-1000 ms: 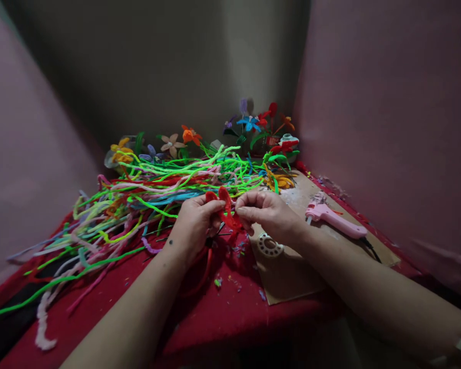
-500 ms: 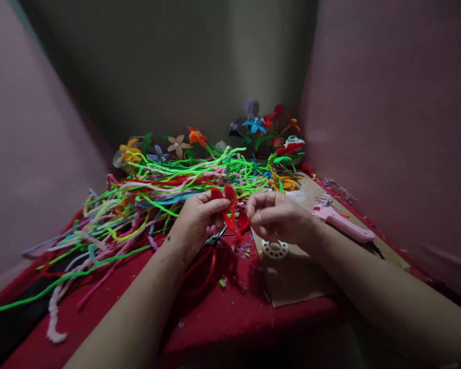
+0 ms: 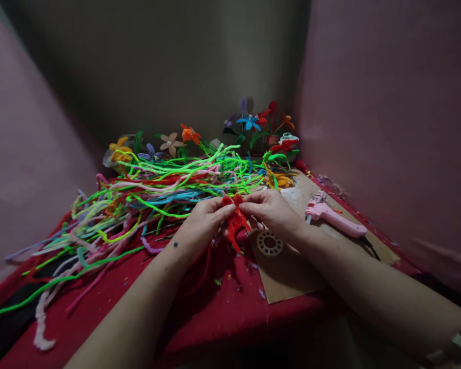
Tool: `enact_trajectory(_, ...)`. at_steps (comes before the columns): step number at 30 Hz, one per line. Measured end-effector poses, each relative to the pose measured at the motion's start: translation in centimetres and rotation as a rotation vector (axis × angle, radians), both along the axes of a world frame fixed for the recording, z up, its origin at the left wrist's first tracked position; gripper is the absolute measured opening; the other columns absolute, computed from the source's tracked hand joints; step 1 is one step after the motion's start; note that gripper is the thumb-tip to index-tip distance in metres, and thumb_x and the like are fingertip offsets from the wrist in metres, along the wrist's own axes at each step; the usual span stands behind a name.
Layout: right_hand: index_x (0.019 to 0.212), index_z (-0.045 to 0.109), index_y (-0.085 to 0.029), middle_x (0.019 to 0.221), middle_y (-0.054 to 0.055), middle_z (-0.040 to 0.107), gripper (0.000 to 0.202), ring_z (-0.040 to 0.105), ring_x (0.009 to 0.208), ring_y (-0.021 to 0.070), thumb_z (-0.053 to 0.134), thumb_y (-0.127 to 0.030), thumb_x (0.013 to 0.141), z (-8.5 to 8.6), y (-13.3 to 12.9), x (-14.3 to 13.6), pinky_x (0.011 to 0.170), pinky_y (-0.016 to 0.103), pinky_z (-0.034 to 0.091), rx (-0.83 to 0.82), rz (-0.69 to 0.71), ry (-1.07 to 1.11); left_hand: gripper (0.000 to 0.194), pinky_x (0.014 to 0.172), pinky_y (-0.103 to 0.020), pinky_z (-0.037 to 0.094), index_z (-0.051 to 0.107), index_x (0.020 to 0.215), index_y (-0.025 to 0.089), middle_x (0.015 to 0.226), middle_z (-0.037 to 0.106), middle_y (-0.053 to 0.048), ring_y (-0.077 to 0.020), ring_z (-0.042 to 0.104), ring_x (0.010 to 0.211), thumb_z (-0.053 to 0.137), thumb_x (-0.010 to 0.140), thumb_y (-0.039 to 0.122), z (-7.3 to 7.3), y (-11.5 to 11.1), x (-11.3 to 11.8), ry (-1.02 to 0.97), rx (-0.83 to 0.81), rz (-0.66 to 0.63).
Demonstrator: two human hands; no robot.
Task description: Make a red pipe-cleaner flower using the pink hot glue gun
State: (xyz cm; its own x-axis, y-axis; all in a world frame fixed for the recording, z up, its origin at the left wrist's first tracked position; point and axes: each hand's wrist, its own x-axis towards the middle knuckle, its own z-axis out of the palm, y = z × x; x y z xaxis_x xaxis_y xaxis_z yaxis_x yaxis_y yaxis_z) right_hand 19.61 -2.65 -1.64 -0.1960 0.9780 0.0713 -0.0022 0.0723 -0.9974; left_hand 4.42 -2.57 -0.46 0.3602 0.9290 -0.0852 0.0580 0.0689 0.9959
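Observation:
Between my hands, above the front of the table, is a red piece made of bent fuzzy pipe cleaners (image 3: 236, 221), with loops on top and loose ends hanging down. My left hand (image 3: 204, 218) pinches its left side between thumb and fingers. On its right side, my right hand (image 3: 271, 211) also grips it with thumb and forefinger. Fingertips hide part of the piece. Beneath my left hand, the red scissor handle (image 3: 203, 274) shows on the red cloth, mostly in shadow. Below my right hand lies a white ring with holes (image 3: 269, 243).
A heap of colourful pipe cleaners (image 3: 169, 182) spreads across the left and back. Finished fuzzy flowers (image 3: 249, 122) stand along the wall. On brown cardboard (image 3: 292, 279) at right rests a pink glue gun (image 3: 336, 218). Pink sheets hang on both sides.
My right hand has moved left and taken hold of the red piece, which my left hand held alone before. The white ring is now uncovered. The view has shifted slightly.

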Motion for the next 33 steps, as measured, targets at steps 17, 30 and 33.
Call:
enact_trajectory(17, 0.059, 0.059, -0.015, 0.048, -0.003, 0.052, 0.014, 0.042, 0.040, 0.0071, 0.053, -0.022, 0.071, -0.9, 0.6, 0.1, 0.042, 0.022, 0.031, 0.155, -0.041, -0.242, 0.015, 0.031, -0.016, 0.024, 0.057, 0.062, 0.015, 0.039, 0.045, 0.006, -0.0047, 0.036, 0.029, 0.063, 0.069, 0.028, -0.1, 0.2, 0.1, 0.101, 0.078, 0.075)
enact_trajectory(30, 0.111, 0.057, -0.013, 0.088, 0.015, 0.068, 0.034, 0.063, 0.078, 0.0259, 0.048, -0.017, 0.078, -1.2, 1.8, 1.9, 0.060, 0.030, 0.040, 0.320, -0.196, -1.276, 0.017, 0.033, -0.012, 0.023, 0.061, 0.081, 0.013, 0.055, 0.056, 0.002, -0.0007, 0.034, 0.033, 0.067, 0.070, 0.024, -0.8, 1.6, -1.3, -0.181, -0.135, -0.001)
enact_trajectory(33, 0.112, 0.059, -0.017, 0.089, 0.013, 0.069, 0.033, 0.064, 0.078, 0.0259, 0.043, -0.017, 0.082, -0.6, 1.3, 2.2, 0.061, 0.031, 0.040, 0.364, -0.309, -1.306, 0.021, 0.036, -0.011, 0.026, 0.063, 0.084, 0.012, 0.059, 0.055, 0.002, -0.0003, 0.039, 0.038, 0.069, 0.068, 0.024, -0.5, 1.4, -1.1, -0.146, -0.145, 0.008)
